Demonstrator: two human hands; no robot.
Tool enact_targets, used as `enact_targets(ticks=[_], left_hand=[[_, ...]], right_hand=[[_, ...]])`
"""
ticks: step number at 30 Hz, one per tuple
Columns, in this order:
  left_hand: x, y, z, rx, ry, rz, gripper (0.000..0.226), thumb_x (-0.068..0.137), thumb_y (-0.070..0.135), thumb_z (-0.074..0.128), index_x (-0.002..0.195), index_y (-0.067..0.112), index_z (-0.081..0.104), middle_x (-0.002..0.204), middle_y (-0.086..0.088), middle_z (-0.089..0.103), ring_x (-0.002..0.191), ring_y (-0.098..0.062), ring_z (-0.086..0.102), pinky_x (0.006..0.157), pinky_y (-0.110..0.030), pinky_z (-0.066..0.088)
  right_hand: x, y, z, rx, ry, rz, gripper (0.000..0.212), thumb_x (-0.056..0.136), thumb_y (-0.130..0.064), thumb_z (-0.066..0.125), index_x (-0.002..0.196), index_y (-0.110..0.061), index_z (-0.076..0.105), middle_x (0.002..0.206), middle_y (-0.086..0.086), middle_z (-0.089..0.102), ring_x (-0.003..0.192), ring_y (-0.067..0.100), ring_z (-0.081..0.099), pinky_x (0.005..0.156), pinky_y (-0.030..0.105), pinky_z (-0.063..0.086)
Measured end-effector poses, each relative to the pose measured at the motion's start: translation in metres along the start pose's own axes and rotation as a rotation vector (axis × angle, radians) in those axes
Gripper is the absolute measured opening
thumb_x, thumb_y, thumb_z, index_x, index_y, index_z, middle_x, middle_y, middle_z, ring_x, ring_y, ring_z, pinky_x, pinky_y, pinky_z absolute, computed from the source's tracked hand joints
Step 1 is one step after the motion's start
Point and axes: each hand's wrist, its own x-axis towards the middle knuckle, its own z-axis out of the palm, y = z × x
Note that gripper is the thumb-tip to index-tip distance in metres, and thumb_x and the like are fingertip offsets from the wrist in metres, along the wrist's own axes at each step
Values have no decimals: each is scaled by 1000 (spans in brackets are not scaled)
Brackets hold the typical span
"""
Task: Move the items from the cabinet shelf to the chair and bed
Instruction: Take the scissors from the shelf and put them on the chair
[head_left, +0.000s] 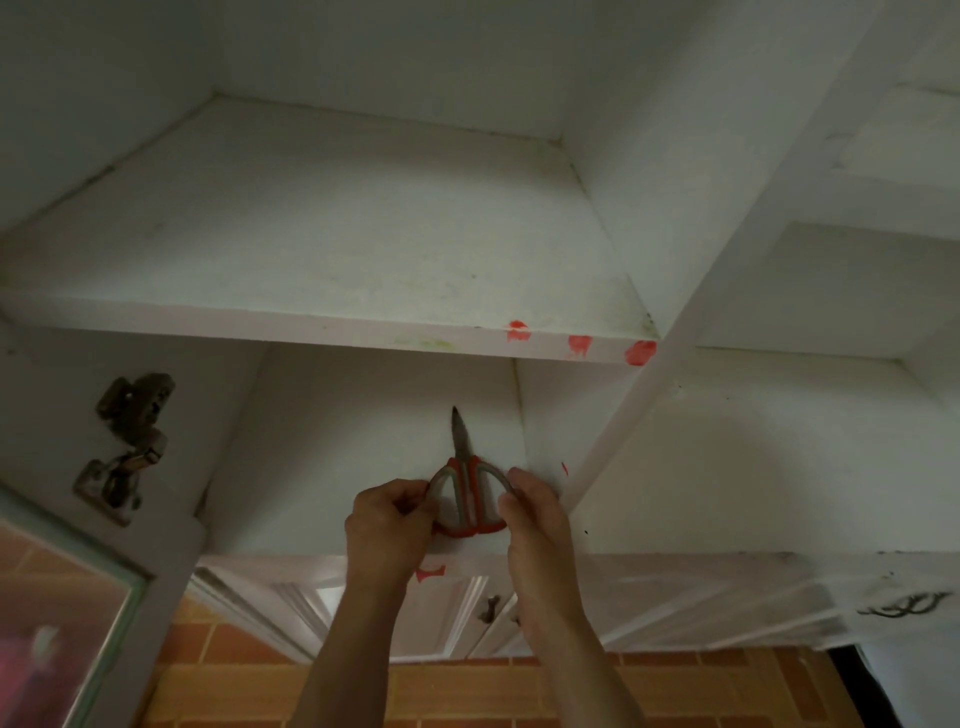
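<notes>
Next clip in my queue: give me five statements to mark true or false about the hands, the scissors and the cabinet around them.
1. The left hand and the right hand both grip the scissors. True.
2. The scissors are spread wide open. False: the blades lie closed together.
3. The scissors are blue-handled. False: the handles are red and grey.
4. Red smudges mark the front edge of the upper shelf. True.
5. A metal hinge sits on the cabinet's left side. True.

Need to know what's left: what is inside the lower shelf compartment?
Only the scissors, held by the left hand and right hand, blades toward the back wall. The hands cover the floor beneath.
</notes>
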Motion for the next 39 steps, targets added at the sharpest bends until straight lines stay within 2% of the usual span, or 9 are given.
enact_targets(ticks=[2, 4, 9, 13, 22, 27, 33, 36, 39], left_hand=[[-1, -3, -8, -86, -1, -26, 22, 86, -2, 68, 91, 15, 81, 82, -7, 80, 75, -27, 77, 80, -46, 63], [-4, -5, -17, -161, -27, -20, 28, 85, -8, 65, 89, 14, 81, 81, -9, 80, 75, -29, 78, 78, -47, 64], [-28, -3, -43, -258, -83, 47, 31, 86, -14, 60, 88, 10, 79, 82, -8, 80, 77, -24, 77, 67, -32, 63], [-45, -1, -63, -266, -60, 98, 21, 89, -9, 63, 94, 6, 77, 81, -6, 78, 75, -23, 76, 68, -33, 62], [-93, -3, -99, -218, -117, 183, 23, 86, -10, 66, 90, 10, 75, 77, -14, 74, 64, -17, 71, 59, -29, 60], [-121, -3, -94, -172, -171, 190, 23, 85, -15, 64, 91, 5, 73, 75, -13, 73, 60, -15, 70, 55, -25, 60], [-152, 2, -74, -182, -25, 228, 27, 83, -18, 64, 87, 8, 73, 83, -16, 72, 78, -38, 72, 61, -36, 63], [-172, 6, -54, -180, 92, 225, 33, 83, -18, 64, 84, 13, 73, 80, -10, 72, 79, -40, 71, 66, -46, 64], [-199, 18, -29, -213, 177, 270, 36, 84, -17, 64, 83, 18, 74, 76, -3, 71, 80, -37, 70, 64, -43, 64]], right_hand=[[-1, 3, 0, -40, 36, -39, 30, 102, -9, 52, 113, -35, 62, 118, -14, 64, 108, -3, 59, 78, 5, 46], [-3, 6, 0, -58, 89, -68, 32, 100, -4, 54, 116, -30, 66, 120, -8, 69, 115, 7, 63, 90, 11, 47], [-17, 5, 1, -19, 150, -137, 31, 94, 0, 64, 112, -23, 72, 108, -7, 75, 105, 6, 69, 82, 10, 54], [-30, -1, 1, 45, 85, -108, 31, 90, 2, 68, 108, -22, 75, 100, -7, 77, 93, 2, 72, 75, 8, 55], [-73, -7, -13, 159, -63, -97, 19, 90, 4, 67, 100, -9, 77, 86, 10, 78, 70, 17, 71, 73, 33, 62], [-87, -2, -36, 109, -139, -57, 21, 94, 4, 61, 105, -8, 75, 93, 9, 81, 83, 23, 78, 74, 35, 63], [-85, -15, -64, 116, -300, -62, 24, 93, 5, 62, 103, -12, 77, 99, 10, 80, 85, 21, 78, 71, 31, 61], [-83, -19, -83, 109, -353, -87, 27, 92, 4, 63, 98, -17, 80, 97, 8, 79, 79, 14, 76, 71, 28, 60], [-83, -26, -107, 118, -389, -166, 28, 93, 2, 64, 96, -21, 81, 94, 1, 80, 87, 14, 74, 80, 29, 62]])
